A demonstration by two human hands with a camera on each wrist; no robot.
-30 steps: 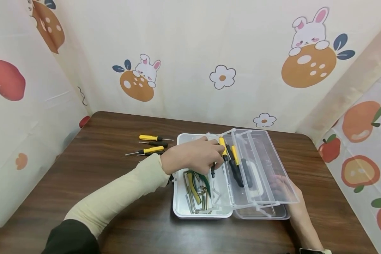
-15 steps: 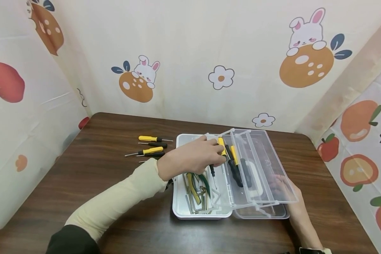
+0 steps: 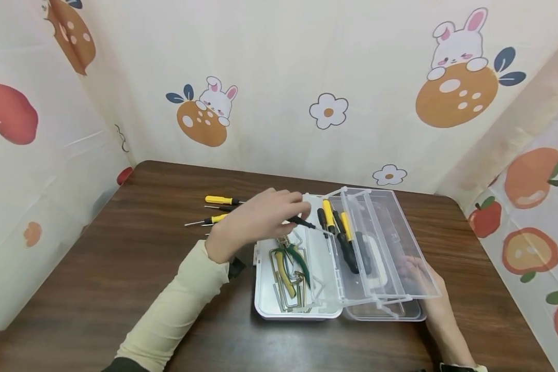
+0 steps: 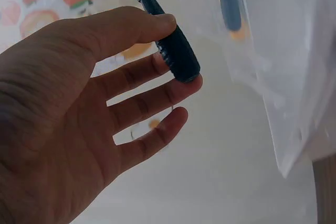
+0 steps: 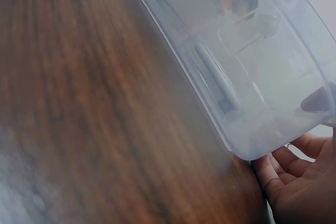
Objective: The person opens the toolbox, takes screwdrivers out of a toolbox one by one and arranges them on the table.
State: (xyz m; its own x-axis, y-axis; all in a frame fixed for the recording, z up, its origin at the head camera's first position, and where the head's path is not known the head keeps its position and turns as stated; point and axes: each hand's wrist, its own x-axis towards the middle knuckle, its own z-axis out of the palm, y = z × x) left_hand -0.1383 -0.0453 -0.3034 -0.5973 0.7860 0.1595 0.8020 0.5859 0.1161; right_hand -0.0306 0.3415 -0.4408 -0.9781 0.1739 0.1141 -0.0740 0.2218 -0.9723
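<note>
Where the head camera looks: the left hand (image 3: 260, 219) pinches a black screwdriver (image 3: 300, 222), tilted above the white box (image 3: 263, 299) with its shank pointing toward the clear lid (image 3: 411, 311).
Shank: lowered carelessly, it could snag the raised clear tray (image 3: 402, 227) or nudge the grouped screwdrivers (image 3: 327, 214).
Sleeved forearm: reaches in from the lower left, back of the hand uppermost.
Left wrist view, handle: such a fingertip hold might let the tool swivel; thumb on top, fingers beneath, the lowest one spread free.
Right wrist view, lid corner: slackening here could shift the lid and jolt the tools; the right hand (image 5: 302, 187) curls round its end, how firmly cannot be told.
</note>
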